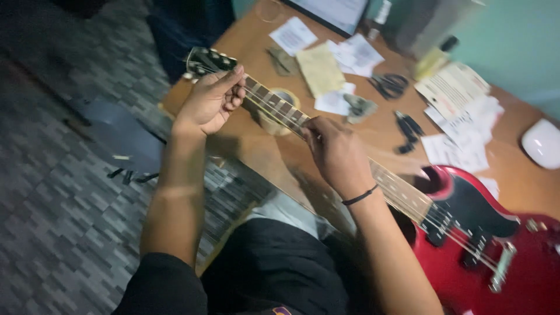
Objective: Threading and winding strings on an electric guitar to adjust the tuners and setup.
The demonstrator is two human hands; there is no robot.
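A glossy red electric guitar (501,251) lies across the wooden tabletop (361,134), its dark headstock past the tabletop's near edge. The left hand (211,100) curls around the neck beside the headstock; the right hand (337,153) pinches the strings further down the neck. Beyond the neck sit a tape roll (279,111), black scissors (389,85), pliers (407,130) and loose papers (461,111).

Both forearms are bare all the way up, no watch or rings that I can make out. The left hand (211,100) has nothing on it. The right hand (337,153) has a thin black band (360,196) around the wrist, looks like a hair tie or cord. Dark black short sleeve (166,286) on the left arm, plus dark clothing (274,268) over the lap.
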